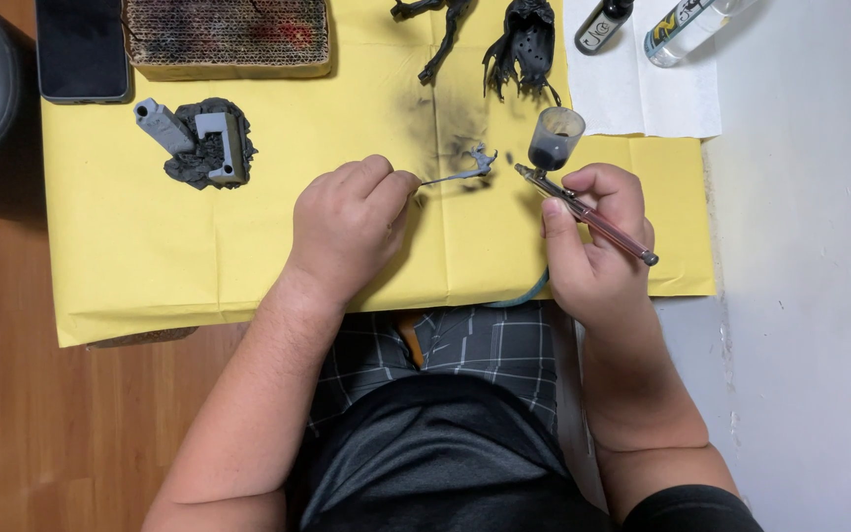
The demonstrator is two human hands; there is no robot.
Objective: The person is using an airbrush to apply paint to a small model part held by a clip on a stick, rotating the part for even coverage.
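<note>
Person's lap in dark shirt and checked shorts (465,345) is sitting nearest. Left hand (347,222) is closing around a thin stick carrying a small grey model part (473,164); the stick's long axis is running left to right, part pointing right. Right hand (598,236) is gripping an airbrush (583,209), nozzle pointing up-left at the part, cup on top. Both are hovering over the yellow paper (150,256).

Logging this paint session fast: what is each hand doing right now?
Left hand: closed on a thin stick carrying a small grey model part.
Right hand: closed around the airbrush, nozzle toward that part.
</note>
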